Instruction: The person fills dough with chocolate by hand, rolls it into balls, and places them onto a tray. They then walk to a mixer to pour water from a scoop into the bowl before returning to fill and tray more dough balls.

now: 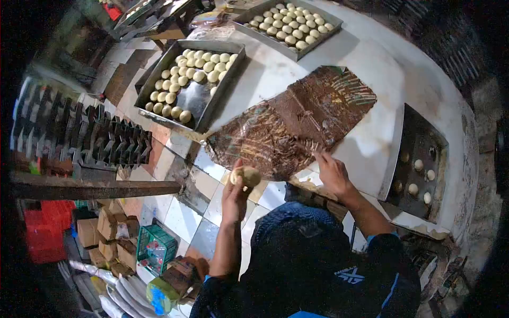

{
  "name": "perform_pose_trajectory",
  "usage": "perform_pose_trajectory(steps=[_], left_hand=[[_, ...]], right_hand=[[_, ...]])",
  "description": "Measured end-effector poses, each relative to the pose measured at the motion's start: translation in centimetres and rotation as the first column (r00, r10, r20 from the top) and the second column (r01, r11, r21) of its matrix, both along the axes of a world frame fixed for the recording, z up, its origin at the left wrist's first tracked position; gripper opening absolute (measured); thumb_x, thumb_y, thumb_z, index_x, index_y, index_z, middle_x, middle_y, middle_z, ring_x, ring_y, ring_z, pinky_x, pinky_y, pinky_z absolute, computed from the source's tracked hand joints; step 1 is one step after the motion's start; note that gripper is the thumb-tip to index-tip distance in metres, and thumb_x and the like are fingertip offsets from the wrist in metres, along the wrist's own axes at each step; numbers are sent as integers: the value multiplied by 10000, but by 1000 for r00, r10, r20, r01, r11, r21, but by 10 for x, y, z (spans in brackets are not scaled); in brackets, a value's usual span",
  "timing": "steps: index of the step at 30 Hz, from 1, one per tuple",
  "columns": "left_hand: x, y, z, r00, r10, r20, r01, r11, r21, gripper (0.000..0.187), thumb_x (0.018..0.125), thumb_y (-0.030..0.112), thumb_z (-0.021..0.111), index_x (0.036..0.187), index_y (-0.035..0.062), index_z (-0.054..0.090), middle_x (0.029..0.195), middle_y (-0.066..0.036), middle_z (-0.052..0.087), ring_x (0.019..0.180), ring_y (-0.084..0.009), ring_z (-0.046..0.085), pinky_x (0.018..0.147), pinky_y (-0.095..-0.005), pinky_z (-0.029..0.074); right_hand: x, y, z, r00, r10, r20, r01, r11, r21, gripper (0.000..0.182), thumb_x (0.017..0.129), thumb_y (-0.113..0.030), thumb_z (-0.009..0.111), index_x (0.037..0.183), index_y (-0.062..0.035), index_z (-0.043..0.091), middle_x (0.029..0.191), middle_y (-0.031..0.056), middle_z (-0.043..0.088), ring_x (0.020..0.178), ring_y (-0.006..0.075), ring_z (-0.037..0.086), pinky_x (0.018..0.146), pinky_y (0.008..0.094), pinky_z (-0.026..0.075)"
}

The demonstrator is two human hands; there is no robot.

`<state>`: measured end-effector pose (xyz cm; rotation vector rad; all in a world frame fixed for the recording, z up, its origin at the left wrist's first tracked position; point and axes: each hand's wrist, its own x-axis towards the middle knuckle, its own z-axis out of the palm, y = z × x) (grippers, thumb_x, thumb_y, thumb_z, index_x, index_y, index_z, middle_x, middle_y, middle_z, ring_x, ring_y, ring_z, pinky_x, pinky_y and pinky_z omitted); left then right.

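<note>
My left hand (234, 197) is closed around a piece of pale dough (246, 175), held up at the near edge of a brown, paste-covered sheet (265, 143). The paste looks dark and sticky, with lighter streaks where the sheet shows through. At the sheet's near right edge, my right hand (334, 174) has its fingers bent together over the paste. Something thin seems to stick out from its fingertips, too small to name. Beyond the sheet's left end stands a deep metal tray (209, 106) with rows of round dough balls (199, 76).
Another tray (297, 53) of dough balls stands at the far side of the white table (366, 47). A dark tray (411, 124) on the right holds several dough balls. Stacked metal tins (106, 132), a wooden beam (95, 189), cardboard boxes (108, 228) and a green crate (159, 238) are at left.
</note>
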<state>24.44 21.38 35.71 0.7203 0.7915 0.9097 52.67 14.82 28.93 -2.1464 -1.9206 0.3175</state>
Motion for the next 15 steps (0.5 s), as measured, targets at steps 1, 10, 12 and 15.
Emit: perform_pose_trajectory(steps=[1, 10, 12, 15], left_hand=[[2, 6, -4, 1000, 7, -11, -7, 999, 32, 531, 966, 244, 472, 1422, 32, 301, 1289, -155, 496, 1176, -248, 499, 998, -387, 396], [50, 19, -30, 984, 163, -67, -167, 983, -70, 378, 932, 213, 515, 1213, -41, 516, 1195, -164, 569, 1093, -272, 567, 944, -395, 452], [64, 20, -40, 986, 158, -55, -165, 969, -184, 305, 939, 228, 532, 1132, -7, 556, 1060, -108, 616, 965, -188, 608, 856, -307, 484], [90, 21, -38, 999, 43, 29, -30, 938, -345, 336, 942, 276, 517, 1141, 9, 558, 1060, -85, 616, 969, -186, 599, 831, -299, 484]], right_hand=[[3, 4, 6, 999, -16, -28, 17, 999, 49, 480, 769, 18, 485, 1248, 0, 478, 1071, 221, 533, 849, 385, 605, 700, 451, 509], [59, 31, 0, 660, 84, -746, -299, 941, -158, 234, 904, -227, 543, 861, -48, 687, 646, 122, 618, 586, 227, 577, 574, 315, 444], [51, 24, -7, 603, 57, -796, -245, 962, -117, 232, 902, -227, 556, 903, -32, 682, 684, 131, 635, 605, 221, 597, 585, 322, 458], [27, 18, 11, 667, 282, -690, -113, 953, 280, 259, 883, -139, 568, 1042, 55, 631, 790, 171, 653, 684, 264, 649, 631, 360, 513]])
